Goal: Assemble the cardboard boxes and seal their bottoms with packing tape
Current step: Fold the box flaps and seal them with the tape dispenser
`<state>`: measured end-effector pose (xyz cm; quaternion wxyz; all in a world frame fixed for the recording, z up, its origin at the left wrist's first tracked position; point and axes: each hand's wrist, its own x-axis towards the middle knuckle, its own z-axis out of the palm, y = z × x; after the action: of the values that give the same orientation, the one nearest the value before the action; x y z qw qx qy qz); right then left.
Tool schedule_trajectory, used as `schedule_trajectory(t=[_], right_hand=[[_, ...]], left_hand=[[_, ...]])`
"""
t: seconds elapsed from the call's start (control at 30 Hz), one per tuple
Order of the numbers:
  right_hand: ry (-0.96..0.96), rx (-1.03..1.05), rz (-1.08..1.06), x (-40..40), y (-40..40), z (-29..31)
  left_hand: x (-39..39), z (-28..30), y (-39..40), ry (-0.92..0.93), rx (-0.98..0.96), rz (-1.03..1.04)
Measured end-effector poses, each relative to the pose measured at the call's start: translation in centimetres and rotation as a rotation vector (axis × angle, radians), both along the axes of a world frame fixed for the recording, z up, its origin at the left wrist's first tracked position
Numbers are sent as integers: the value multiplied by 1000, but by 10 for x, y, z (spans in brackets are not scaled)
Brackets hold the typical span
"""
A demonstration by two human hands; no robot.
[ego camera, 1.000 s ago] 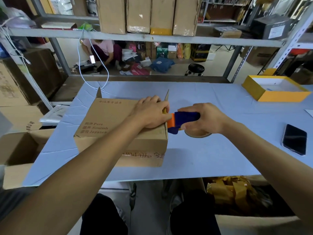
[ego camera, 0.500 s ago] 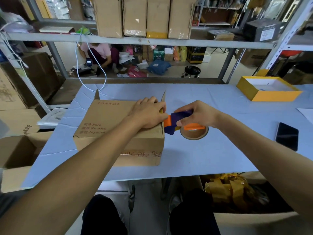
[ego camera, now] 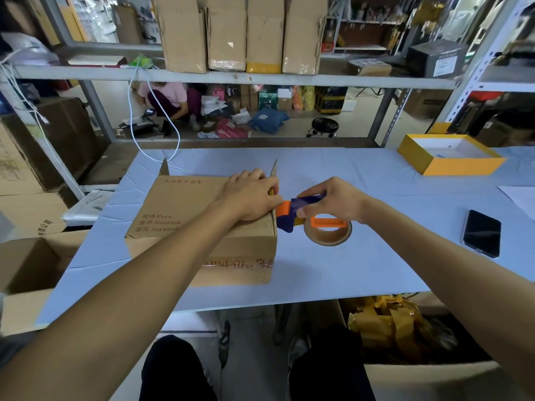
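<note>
A brown cardboard box (ego camera: 179,215) with printed words lies on the light blue table (ego camera: 376,264), its far flaps sticking up. My left hand (ego camera: 252,195) presses flat on the box top near its right edge. My right hand (ego camera: 333,198) grips a blue and orange tape dispenser (ego camera: 292,212) held against that right edge. The brown tape roll (ego camera: 328,233) hangs on the dispenser just right of the box, low over the table.
A black phone (ego camera: 482,233) lies at the right. A yellow tray box (ego camera: 450,154) stands at the far right. Open cartons (ego camera: 26,264) sit left of the table, a bin of yellow tape scraps (ego camera: 388,328) below. Metal shelving (ego camera: 231,78) with boxes crosses behind.
My right hand has tilted the dispenser, so the orange frame and tape roll now show below it. My left hand stays pressed on the box top.
</note>
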<state>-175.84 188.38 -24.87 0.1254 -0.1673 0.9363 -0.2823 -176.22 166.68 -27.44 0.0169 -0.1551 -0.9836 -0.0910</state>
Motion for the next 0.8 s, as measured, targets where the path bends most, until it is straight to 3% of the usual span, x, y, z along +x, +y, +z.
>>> schedule_trajectory(t=[0.1, 0.23, 0.43, 0.53, 0.63, 0.8], right_hand=[[-11, -62, 9, 0, 1, -9], [185, 90, 106, 4, -2, 3], [72, 239, 68, -2, -14, -21], [55, 168, -9, -3, -9, -23], [102, 78, -126, -4, 10, -9], [57, -226, -214, 11, 31, 1]], left_hand=[[0, 1, -2, -14, 2, 11], [2, 3, -2, -25, 10, 5], [4, 3, -2, -24, 22, 9], [9, 4, -6, 29, 132, -19], [12, 10, -10, 155, 197, -173], [16, 4, -14, 2, 149, -334]])
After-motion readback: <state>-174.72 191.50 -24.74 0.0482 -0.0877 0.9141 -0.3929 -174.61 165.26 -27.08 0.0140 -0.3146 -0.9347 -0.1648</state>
